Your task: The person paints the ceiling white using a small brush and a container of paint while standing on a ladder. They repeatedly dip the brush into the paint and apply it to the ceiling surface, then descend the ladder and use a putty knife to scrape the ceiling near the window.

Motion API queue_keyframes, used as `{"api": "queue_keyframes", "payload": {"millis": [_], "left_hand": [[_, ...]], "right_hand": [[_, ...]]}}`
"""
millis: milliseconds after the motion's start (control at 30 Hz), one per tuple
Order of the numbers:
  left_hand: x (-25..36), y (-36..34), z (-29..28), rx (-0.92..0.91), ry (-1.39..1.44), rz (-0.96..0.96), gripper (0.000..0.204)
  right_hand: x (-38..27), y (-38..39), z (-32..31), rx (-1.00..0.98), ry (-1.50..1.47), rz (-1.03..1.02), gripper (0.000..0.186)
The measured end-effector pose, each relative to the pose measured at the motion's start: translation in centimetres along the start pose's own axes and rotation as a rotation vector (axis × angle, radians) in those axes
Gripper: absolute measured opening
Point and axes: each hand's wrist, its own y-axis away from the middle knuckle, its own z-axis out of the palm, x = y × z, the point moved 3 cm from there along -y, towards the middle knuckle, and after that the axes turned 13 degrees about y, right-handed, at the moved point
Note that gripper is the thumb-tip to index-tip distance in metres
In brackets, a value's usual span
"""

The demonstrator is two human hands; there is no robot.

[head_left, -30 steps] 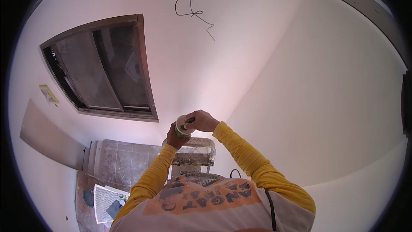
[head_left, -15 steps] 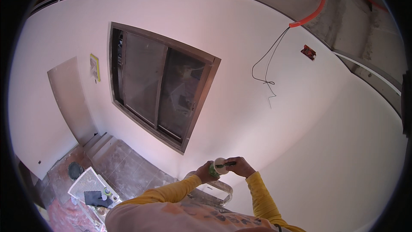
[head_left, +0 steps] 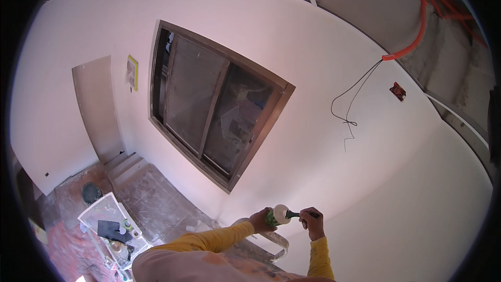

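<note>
My left hand (head_left: 259, 221) is wrapped round a small green-and-white tub (head_left: 281, 213), tilted so that its pale round mouth shows. In my right hand (head_left: 313, 222) is a dark-handled paintbrush (head_left: 294, 214), gripped by its handle. Its dark, wider end is at the mouth of the tub; whether the bristles dip inside is too small to tell. Both hands are held out in front of my chest, close to the white wall (head_left: 292, 162). Yellow sleeves cover my forearms.
A brown-framed sliding window (head_left: 216, 102) is set in the wall. Loose dark wires (head_left: 348, 121) hang from an orange conduit (head_left: 412, 49). Below left, a white mesh platform (head_left: 99, 210) holds a dark cloth and several small items, with a dark bucket (head_left: 91, 193) beside it. A curved metal rail (head_left: 282, 243) is below my hands.
My right hand has moved right and turned upright, drawing the brush across to the tub's edge. The tub has shifted slightly right in my left hand. The whole view has swung a little.
</note>
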Motion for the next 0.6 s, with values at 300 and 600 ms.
{"api": "queue_keyframes", "payload": {"millis": [300, 600], "left_hand": [[-0.3, 0.0, -0.5, -0.036, 0.064, 0.009, 0.087], [0.4, 0.1, -1.2, -0.022, 0.087, -0.036, 0.081]], "right_hand": [[1.9, 0.0, 0.0, 0.066, -0.089, 0.063, 0.002], [7.2, 1.3, -1.3, 0.171, -0.663, 0.286, 0.008]]}}
